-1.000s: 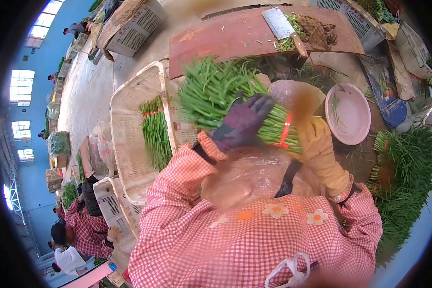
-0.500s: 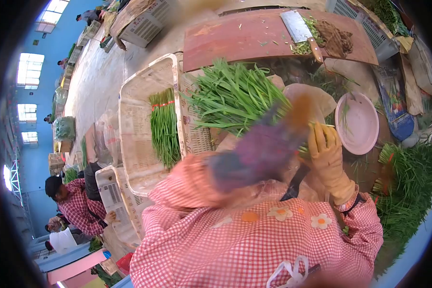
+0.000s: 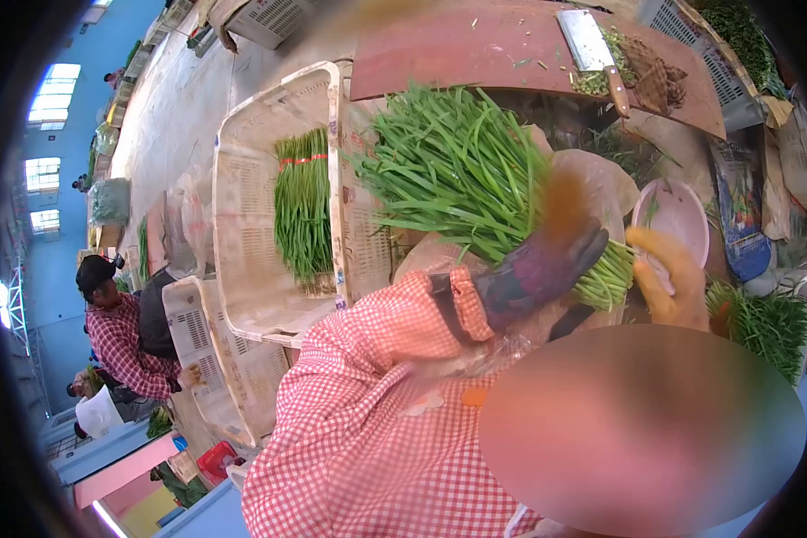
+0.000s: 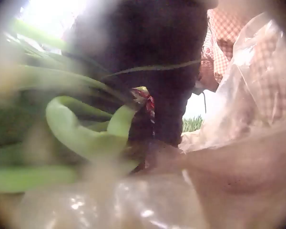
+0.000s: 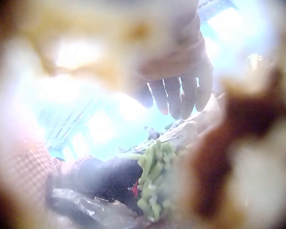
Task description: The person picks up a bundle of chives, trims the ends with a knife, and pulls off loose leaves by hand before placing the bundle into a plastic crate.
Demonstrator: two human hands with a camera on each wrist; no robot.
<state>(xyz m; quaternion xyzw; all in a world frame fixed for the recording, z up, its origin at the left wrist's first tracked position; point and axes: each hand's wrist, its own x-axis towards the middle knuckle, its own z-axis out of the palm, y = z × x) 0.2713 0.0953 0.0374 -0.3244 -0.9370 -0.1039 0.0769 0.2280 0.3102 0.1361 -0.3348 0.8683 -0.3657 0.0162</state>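
A large bundle of garlic chives (image 3: pixel 462 170) lies across the person's lap over clear plastic, leaves toward the upper left. The left hand (image 3: pixel 538 278), in a dark purple glove, grips it near the stem ends (image 3: pixel 611 280). A bit of red tie (image 5: pixel 135 189) shows beside that glove in the right wrist view; the rest is hidden. Just beyond the cut ends is the right hand (image 3: pixel 677 280), in an orange-yellow glove. Its fingers (image 5: pixel 174 98) are straight in the right wrist view, with nothing held. Leaves and the dark glove (image 4: pixel 143 57) fill much of the left wrist view.
A white plastic crate (image 3: pixel 336 179) at the left holds a tied chive bundle (image 3: pixel 303 202). A cleaver (image 3: pixel 585 40) lies on a reddish board (image 3: pixel 457 54) ahead. A pink basin (image 3: pixel 690 220) and more chives (image 3: pixel 762 327) are at the right. Another person (image 3: pixel 130 332) works at far left.
The left hand has moved from the bundle's middle toward its stem ends, covering the red tie. The right hand has come off the stem ends and its fingers have straightened. The head view has shifted.
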